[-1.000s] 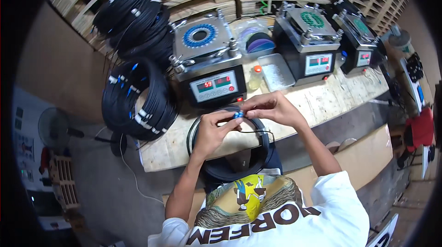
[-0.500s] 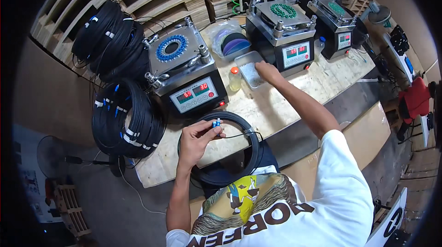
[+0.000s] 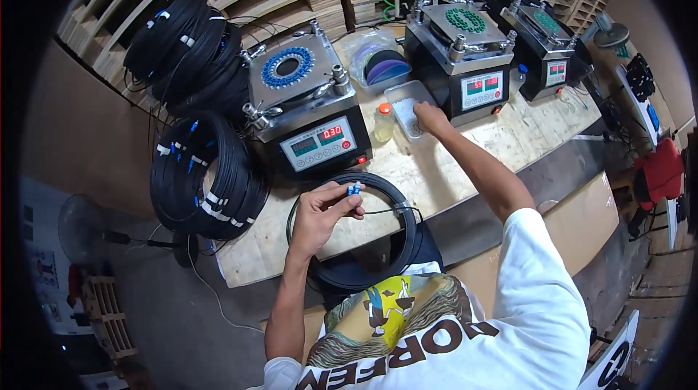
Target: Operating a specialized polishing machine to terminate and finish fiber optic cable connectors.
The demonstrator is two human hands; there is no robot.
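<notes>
My left hand (image 3: 322,217) pinches a pair of blue fiber-optic connectors (image 3: 353,190) with pale tips between thumb and fingers. From them a thin black cable runs right to a large black cable coil (image 3: 411,234), which lies at the table's front edge below the hand. My right hand (image 3: 432,119) reaches into a clear plastic tray (image 3: 396,94) of small whitish pieces. Its fingers are bent together at the tray's right side; whatever they pinch is too small to make out.
Left of centre stands a polishing machine (image 3: 320,144) with a ring of blue connectors on top. Two similar machines (image 3: 483,90) with green pieces stand right. An orange-capped bottle (image 3: 384,127) is beside the tray. Black cable coils (image 3: 211,179) are stacked left; dark discs (image 3: 387,70) lie behind the tray.
The whole view has shifted slightly, moving the scene right in the picture. My right hand sits a little lower at the tray. The machine displays have changed; my left hand keeps its pinch.
</notes>
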